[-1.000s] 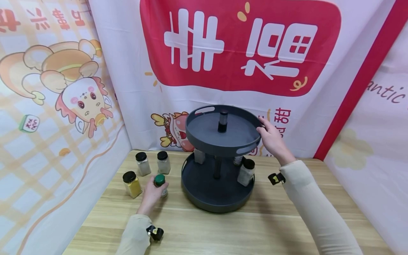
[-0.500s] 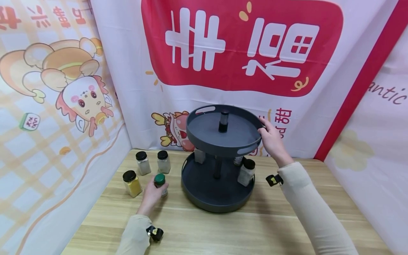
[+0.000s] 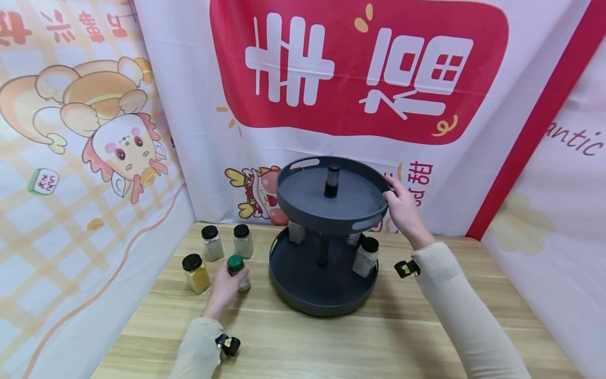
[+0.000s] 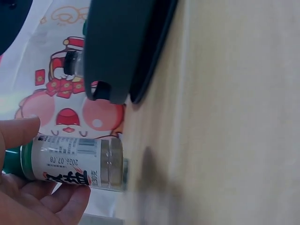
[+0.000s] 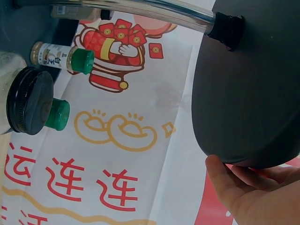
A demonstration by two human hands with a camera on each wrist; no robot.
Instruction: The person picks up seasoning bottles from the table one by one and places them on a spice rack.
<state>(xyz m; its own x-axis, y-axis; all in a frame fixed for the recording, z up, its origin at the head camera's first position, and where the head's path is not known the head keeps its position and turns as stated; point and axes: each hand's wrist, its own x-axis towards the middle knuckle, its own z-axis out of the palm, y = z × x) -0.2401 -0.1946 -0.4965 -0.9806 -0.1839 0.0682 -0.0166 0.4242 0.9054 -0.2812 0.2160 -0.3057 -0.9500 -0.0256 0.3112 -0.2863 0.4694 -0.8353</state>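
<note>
In the head view my left hand [image 3: 224,288] holds a spice jar [image 3: 244,283] with a green cap, just left of a dark grey two-tier turntable [image 3: 326,308]. The left wrist view shows thumb and fingers round that labelled jar [image 4: 70,159], its base toward the wooden table and a shadow beside it. My right hand [image 3: 403,209] grips the right rim of the turntable's upper tray [image 3: 307,197]. From the right wrist, fingertips are seen at the edge of this tray [image 5: 248,103]. On the lower tier stands a black-lidded jar [image 3: 366,257].
Left of my left hand stand a jar of yellow powder [image 3: 196,273] and two pale black-lidded jars, one at the back left [image 3: 212,243] and one nearer the turntable [image 3: 243,241]. Green-capped jars [image 5: 56,55] stand at the lower tier's back. Printed cloth [image 3: 208,173] hangs behind the table.
The green-capped jar in my left hand has tilted slightly, its cap shifting a little left and up. My right hand keeps its grip on the upper tray, which stays in place.
</note>
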